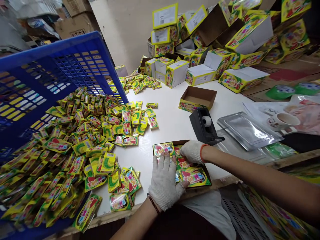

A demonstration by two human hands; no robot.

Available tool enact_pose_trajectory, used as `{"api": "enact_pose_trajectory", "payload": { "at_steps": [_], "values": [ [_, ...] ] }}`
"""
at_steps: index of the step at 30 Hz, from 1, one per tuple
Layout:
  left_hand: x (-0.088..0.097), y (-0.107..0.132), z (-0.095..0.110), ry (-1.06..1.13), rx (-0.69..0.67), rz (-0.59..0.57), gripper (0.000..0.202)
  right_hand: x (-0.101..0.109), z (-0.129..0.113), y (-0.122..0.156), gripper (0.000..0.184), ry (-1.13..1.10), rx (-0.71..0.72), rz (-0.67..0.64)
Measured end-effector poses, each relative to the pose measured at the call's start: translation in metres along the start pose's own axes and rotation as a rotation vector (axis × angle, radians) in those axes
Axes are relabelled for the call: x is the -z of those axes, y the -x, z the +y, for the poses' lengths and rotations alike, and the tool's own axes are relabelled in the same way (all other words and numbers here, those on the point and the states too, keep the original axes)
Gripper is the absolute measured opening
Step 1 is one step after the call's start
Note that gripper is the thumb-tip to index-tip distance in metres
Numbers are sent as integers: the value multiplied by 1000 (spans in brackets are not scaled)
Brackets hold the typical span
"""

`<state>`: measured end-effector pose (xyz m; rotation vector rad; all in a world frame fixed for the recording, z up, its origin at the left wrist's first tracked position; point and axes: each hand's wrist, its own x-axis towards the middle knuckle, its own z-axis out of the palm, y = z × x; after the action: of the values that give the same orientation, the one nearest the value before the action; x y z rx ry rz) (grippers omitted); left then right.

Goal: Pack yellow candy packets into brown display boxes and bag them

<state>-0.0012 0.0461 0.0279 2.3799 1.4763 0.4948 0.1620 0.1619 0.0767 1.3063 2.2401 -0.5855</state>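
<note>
An open cardboard box (210, 181) at the table's front edge holds flat yellow-green candy packs (196, 176) with a watermelon print. My left hand (163, 183), in a white fingerless glove, lies on the packs at the box's left side, fingers stretched out. At the box's back right, my right hand (192, 151), gloved with an orange cuff, reaches in with its fingers curled downward. Its fingertips are partly hidden, and I cannot make out what they grip. Loose candy packs (125, 200) lie left of the box.
A tipped blue crate (100, 40) spills a large heap of packs (77, 133) onto the table. Behind my right hand stands a black tape dispenser (203, 128), with an open box (197, 96) beyond it. Clear plastic trays (246, 130), a cup (282, 121) and piled boxes (176, 73) are around.
</note>
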Motion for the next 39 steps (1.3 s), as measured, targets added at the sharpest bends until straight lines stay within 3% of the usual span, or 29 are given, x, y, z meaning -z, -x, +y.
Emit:
{"api": "enact_pose_trajectory", "payload": {
  "at_steps": [4, 7, 9, 13, 17, 20, 22, 25, 27, 30, 34, 37, 39],
  "values": [
    [0, 11, -18, 207, -51, 178, 54, -9, -7, 3, 38, 69, -1, -6],
    [7, 5, -51, 246, 101, 298, 45, -18, -12, 10, 45, 87, -37, 55],
    [19, -11, -81, 116, 259, 286, 44, -21, -14, 10, 40, 92, -41, 48],
    [49, -49, -139, -173, 511, 126, 55, -23, -9, 4, 41, 77, 10, 56],
    [64, -60, -166, -149, 593, 126, 43, -30, 8, 8, 44, -37, 51, 148],
    [65, -53, -158, -44, 618, 130, 39, -30, 15, 20, 31, -215, 54, 340],
    [65, -51, -139, 52, 618, 140, 37, -23, 12, 30, 25, -378, 85, 488],
    [60, -56, -87, 260, 540, 208, 42, -5, -5, 39, 33, -666, 212, 648],
    [54, -61, -48, 483, 403, 360, 47, 5, -19, 41, 50, -819, 276, 712],
    [40, -64, -6, 558, 218, 483, 50, 15, -26, 41, 48, -883, 195, 795],
    [19, -52, -1, 322, 87, 345, 68, 20, 2, 42, 46, -701, 24, 693],
    [4, -38, -11, -28, 20, 170, 64, 24, 24, 38, 33, -330, -82, 479],
    [-4, -31, -16, -188, -10, 92, 65, 26, 27, 32, 29, -72, -94, 315]
  ]
}}
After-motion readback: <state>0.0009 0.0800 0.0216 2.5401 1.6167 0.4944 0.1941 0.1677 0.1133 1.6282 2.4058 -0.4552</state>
